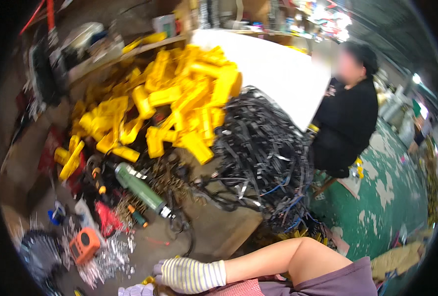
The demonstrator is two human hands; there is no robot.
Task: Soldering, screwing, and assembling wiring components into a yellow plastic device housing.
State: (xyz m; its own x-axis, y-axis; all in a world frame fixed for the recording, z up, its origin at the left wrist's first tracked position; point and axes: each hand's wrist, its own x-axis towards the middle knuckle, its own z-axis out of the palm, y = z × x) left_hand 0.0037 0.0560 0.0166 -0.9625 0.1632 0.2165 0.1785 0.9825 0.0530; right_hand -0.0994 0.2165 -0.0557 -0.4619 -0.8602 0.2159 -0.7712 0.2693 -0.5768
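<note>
At the lower edge my right hand [192, 275], in a striped knitted glove, is closed with its fingers bent inward. My left hand [136, 290], also in a striped glove, is largely cut off by the frame; its visible fingers are curled. Between the two hands shows a small yellow plastic part [149, 280], held by both and mostly hidden. A green electric screwdriver [141, 188] lies on the bench [224, 227] beyond them. To their left are an orange box-shaped device [84, 245] and many loose silver screws [113, 259].
Yellow plastic housings [179, 93] are heaped at the back, beside a tangled pile of black cables [263, 153]. A large white board [273, 64] stands behind the cables. Pliers [98, 180] and a short screwdriver [137, 216] lie leftward. Another person [349, 118] in black sits at right.
</note>
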